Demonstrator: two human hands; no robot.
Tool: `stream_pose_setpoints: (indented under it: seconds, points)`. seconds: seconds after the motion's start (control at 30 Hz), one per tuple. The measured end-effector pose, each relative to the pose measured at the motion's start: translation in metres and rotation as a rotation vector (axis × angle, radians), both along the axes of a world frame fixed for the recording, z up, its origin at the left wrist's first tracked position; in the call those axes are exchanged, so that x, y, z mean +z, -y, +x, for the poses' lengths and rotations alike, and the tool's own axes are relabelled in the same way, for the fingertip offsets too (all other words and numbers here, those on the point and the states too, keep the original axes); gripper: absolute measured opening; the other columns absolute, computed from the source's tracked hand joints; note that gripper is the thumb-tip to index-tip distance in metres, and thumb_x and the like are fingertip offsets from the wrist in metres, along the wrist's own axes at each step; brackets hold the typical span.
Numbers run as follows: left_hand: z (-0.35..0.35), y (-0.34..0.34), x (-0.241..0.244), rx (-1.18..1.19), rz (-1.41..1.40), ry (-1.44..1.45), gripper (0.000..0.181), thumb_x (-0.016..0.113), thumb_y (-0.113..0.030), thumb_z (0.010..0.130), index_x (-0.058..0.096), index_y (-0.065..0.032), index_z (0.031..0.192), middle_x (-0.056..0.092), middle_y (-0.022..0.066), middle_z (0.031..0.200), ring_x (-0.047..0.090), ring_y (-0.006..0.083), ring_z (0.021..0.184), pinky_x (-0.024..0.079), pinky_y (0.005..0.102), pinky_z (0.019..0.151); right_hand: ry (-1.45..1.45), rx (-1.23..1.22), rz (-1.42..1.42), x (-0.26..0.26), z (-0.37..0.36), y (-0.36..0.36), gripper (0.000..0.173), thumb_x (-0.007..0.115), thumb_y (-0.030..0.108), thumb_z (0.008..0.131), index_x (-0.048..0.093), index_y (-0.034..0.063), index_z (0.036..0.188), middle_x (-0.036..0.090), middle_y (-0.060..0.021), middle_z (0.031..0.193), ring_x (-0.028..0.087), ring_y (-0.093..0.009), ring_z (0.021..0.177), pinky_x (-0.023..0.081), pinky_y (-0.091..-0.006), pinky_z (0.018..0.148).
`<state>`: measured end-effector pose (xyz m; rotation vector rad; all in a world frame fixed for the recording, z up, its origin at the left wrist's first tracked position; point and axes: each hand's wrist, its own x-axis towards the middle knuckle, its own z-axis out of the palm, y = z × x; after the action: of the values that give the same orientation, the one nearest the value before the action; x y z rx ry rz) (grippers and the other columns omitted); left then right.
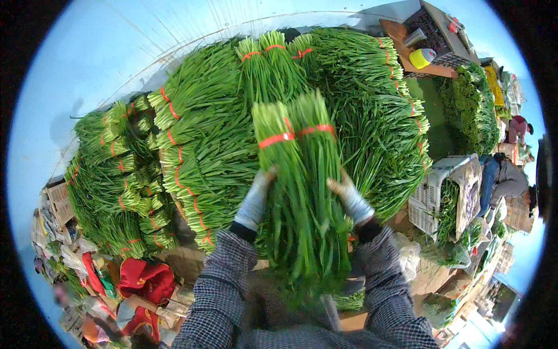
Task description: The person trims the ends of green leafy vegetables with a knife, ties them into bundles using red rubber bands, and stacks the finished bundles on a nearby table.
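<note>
Two bundles of long green garlic chives are held up between my hands, each bound with red tape near its pale stem ends. My left hand (258, 195), in a light work glove, grips the left bundle (283, 174) from its outer side. Opposite it, my gloved right hand (350, 194) holds the right bundle (321, 174). The leaf tips hang down toward my body and are blurred. Behind them rises a big pile of chive bundles (213, 161), stacked with their taped ends outward. Three bundles (274, 56) lie across its top, stems toward the wall.
A second stack of chive bundles (100, 192) stands at left. White plastic crates (425, 198) holding greens are at right, near a bent-over person (508, 181). A yellow-and-white container (422, 58) sits on a brown board. Red cloth (146, 279) lies at lower left.
</note>
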<state>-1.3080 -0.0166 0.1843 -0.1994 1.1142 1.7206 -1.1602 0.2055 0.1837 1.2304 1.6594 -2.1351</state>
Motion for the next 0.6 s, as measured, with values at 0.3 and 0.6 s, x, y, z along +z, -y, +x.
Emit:
stream_pose_setpoints:
  seconds: [0.3,0.6]
  points:
    - [0.075,0.013,-0.033,-0.166,-0.096,0.110,0.068,0.080,-0.026,0.086,0.049,0.0022,0.139,0.065,0.0072,0.121,0.061,0.0162,0.108,0.047,0.0318,0.099,-0.094,-0.258,0.258,-0.051,0.146,0.088,0.087,0.074,-0.006,0.077,0.034,0.0037,0.153,0.053,-0.0118,0.144,0.054,-0.020,0.127,0.045,-0.0337,0.106]
    - [-0.087,-0.143,-0.007,0.000,-0.048,-0.481,0.064,0.061,-0.038,0.096,0.044,0.0017,0.143,0.055,0.0138,0.139,0.050,0.0223,0.130,0.035,0.0339,0.113,-0.495,-0.013,0.775,-0.006,-0.058,-0.102,0.084,0.075,0.004,0.076,0.037,-0.0016,0.151,0.051,-0.0133,0.146,0.050,-0.023,0.132,0.035,-0.0365,0.114]
